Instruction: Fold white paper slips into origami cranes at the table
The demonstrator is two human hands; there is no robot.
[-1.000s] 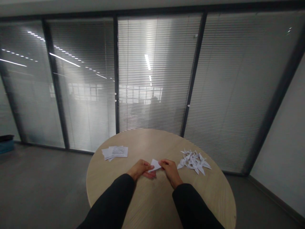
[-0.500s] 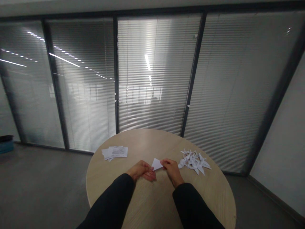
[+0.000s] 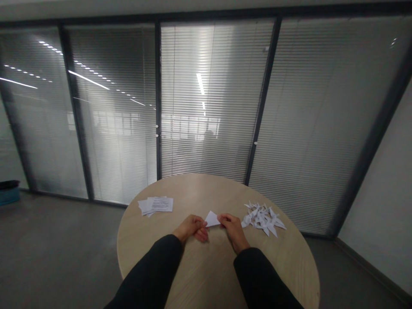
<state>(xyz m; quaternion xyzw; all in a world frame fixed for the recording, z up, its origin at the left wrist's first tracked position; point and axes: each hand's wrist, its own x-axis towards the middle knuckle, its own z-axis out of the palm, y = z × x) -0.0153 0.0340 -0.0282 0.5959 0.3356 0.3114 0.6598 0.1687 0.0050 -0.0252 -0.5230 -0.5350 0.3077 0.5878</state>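
Between my two hands is a small white folded paper (image 3: 212, 219), roughly triangular with its point facing away from me. My left hand (image 3: 192, 227) pinches its left corner between thumb and fingers, the lower fingers curled beneath. On the other side, my right hand (image 3: 233, 229) grips the right corner with thumb and forefinger. Just right of that hand lies a heap of white folded paper cranes (image 3: 263, 219). The finer creases of the held paper are too small to make out.
The round wooden table (image 3: 206, 189) carries everything. Several printed paper sheets (image 3: 161, 204) lie loosely stacked at its left. Behind it stands a glass partition with blinds (image 3: 206, 150). A blue bin (image 3: 9, 193) is on the floor at far left.
The folded paper has turned slightly, its lower edge now more level. My left fingers have drawn in a little beneath it. Both hands keep their hold.
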